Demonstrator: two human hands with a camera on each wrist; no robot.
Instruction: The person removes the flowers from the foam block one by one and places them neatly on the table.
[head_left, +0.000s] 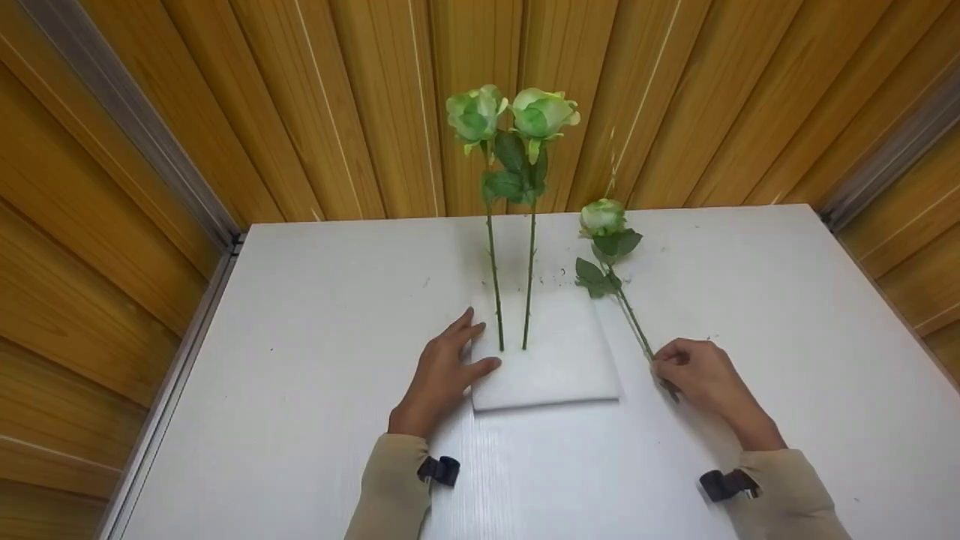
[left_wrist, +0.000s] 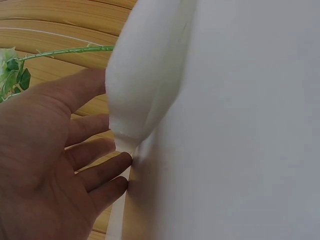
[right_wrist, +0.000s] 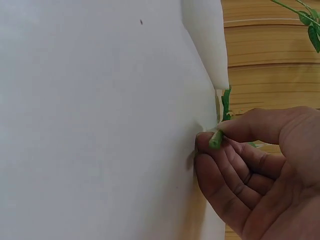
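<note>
Two pale green artificial roses, a left one [head_left: 475, 116] and a right one [head_left: 541, 116], stand upright with their stems in a white foam block [head_left: 562, 367]. My left hand [head_left: 442, 367] rests on the block's left side, thumb on the top near the front and fingers along the edge; the left wrist view shows its fingers [left_wrist: 102, 170] extended at the foam. My right hand [head_left: 697, 375] pinches the lower stem of a third rose [head_left: 602, 217], whose head points toward the table's back. In the right wrist view the cut stem end [right_wrist: 215, 140] pokes out between thumb and fingers.
The white table [head_left: 322, 337] has its back edge against a wood-patterned wall [head_left: 375, 112]. Metal frame posts [head_left: 180, 150] stand at the corners. Small dark specks lie on the table behind the block.
</note>
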